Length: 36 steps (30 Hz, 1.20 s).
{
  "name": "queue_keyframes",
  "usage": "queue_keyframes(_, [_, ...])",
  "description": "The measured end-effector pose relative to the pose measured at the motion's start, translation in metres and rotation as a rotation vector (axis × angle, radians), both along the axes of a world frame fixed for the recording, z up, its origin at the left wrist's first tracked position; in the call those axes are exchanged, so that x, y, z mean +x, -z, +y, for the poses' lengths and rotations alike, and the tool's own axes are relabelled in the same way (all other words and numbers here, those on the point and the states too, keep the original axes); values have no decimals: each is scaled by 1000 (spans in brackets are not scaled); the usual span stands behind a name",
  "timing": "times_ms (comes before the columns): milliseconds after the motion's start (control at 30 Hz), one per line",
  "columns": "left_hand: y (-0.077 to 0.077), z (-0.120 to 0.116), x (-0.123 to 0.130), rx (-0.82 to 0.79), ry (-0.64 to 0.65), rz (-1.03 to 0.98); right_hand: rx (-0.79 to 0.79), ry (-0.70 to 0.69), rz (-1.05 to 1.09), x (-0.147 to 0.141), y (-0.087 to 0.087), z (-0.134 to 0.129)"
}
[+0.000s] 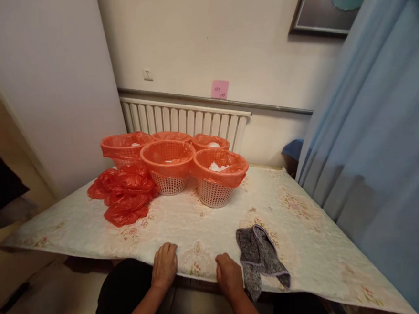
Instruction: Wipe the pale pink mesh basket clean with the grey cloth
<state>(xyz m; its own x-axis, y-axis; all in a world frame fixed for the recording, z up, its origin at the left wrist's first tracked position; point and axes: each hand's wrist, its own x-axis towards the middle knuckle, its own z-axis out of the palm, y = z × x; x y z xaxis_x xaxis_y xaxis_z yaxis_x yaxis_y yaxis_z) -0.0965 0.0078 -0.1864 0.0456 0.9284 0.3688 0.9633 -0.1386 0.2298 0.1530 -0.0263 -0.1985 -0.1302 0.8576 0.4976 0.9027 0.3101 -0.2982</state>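
Note:
My left hand (165, 264) rests on the front edge of the table, its fingers curled together with nothing seen in them. Close to it on the right, my right hand (229, 275) lies on the same edge in a loose fist, and I see nothing held there either. Just beside the right hand is a crumpled dark grey cloth (262, 253) with pale purple trim, partly hanging over the edge. Beyond both hands stand several white mesh wastebaskets (215, 194) lined with red plastic bags (228, 178). White scraps (217, 166) show inside the nearest right one.
A heap of loose red plastic bags (128, 194) lies left of the baskets on the floral tablecloth (196, 225). Behind are a white radiator (163, 113) and a pink note (219, 89) on the wall. A blue curtain (380, 130) hangs along the right side.

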Motion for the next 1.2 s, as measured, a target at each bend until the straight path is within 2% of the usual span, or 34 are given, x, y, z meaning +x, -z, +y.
queue_keyframes(533, [5, -7, -4, 37, 23, -64, -57, 22, -75, 1, 3, -15])
queue_keyframes(867, [-1, -8, -2, 15, 19, -231, -66, 38, -64, 1, 1, -15])
queue_keyframes(967, [-12, -4, 2, -19, 34, -324, -135, 23, 66, -1, -9, -15])
queue_keyframes(1033, [-26, -1, 8, -49, 73, -396, -199, -25, 218, -2, -23, -15])
queue_keyframes(1100, [-45, 1, 17, -78, 119, -471, -252, -87, 361, -4, -43, -13])
queue_keyframes(1200, [-82, 3, 34, -118, 161, -574, -264, -132, 494, -6, -81, -9])
